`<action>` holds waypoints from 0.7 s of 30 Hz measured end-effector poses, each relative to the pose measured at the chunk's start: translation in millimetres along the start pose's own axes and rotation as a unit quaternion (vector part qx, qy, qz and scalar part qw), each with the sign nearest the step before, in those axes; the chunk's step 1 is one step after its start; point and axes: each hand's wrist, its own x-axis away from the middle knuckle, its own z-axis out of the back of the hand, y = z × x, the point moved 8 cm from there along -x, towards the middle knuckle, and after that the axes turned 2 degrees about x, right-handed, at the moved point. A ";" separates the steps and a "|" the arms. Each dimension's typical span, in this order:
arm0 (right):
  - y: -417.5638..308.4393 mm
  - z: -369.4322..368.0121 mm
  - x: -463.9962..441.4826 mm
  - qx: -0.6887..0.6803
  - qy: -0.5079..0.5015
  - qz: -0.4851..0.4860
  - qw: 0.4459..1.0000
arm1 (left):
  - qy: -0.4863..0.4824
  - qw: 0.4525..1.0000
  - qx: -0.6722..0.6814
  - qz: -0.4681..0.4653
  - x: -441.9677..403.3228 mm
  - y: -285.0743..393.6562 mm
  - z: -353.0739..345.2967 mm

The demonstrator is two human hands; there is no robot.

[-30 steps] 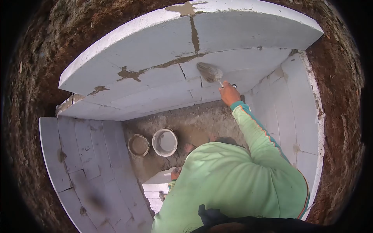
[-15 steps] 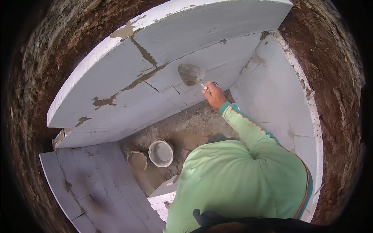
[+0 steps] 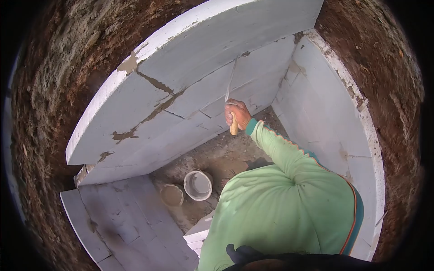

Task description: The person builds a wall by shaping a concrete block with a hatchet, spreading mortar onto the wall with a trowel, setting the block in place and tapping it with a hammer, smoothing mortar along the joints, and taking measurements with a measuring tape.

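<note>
My right hand [image 3: 238, 114] is closed round the wooden handle of a trowel [image 3: 232, 80]. The trowel's thin metal blade shows edge-on and points up at the block wall [image 3: 203, 86] in front of me. Its tip is near the long horizontal joint, beside a small grey mortar spot; I cannot tell whether it touches. Grey mortar [image 3: 156, 108] is smeared along the joints to the left of my hand. My left hand is out of view, hidden below or behind my green-sleeved body.
A white bucket [image 3: 198, 184] and a smaller round container [image 3: 172, 195] with greyish contents stand on the dirt floor. Pale blocks [image 3: 199, 232] lie beside my body. Block walls rise to the right [image 3: 334, 108] and lower left [image 3: 122, 217], with an earth bank [image 3: 384, 81] behind them.
My right hand has turned the trowel from showing its broad blade face to edge-on, with the handle now pointing down. The hand moved slightly left and down; the view shifted a little.
</note>
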 end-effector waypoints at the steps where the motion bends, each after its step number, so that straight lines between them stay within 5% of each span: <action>1: -5.2 -2.8 8.9 -0.010 -0.016 0.000 1.000 | -0.003 1.000 -0.004 0.000 -2.3 2.9 0.9; 5: -32.9 -13.1 25.8 -0.114 0.021 0.053 0.992 | -0.017 1.000 -0.019 -0.003 -11.8 12.1 1.4; 8: -47.3 -5.7 -10.5 -0.035 0.137 0.148 0.979 | -0.027 0.999 -0.028 -0.012 -18.8 21.6 1.3; 11: -21.2 4.5 -42.8 0.144 0.158 0.138 0.967 | -0.031 0.999 -0.034 -0.017 -23.5 28.2 3.1; 14: 38.8 40.6 -26.9 0.213 0.106 -0.018 0.971 | -0.037 0.998 -0.041 -0.026 -32.9 39.2 6.7; 16: 34.3 53.6 23.7 0.188 0.062 -0.049 0.979 | -0.041 0.998 -0.047 -0.032 -38.7 45.6 9.4; 21: -34.7 119.0 75.2 -0.104 0.198 0.059 0.973 | -0.056 0.995 -0.066 -0.040 -46.1 56.6 13.8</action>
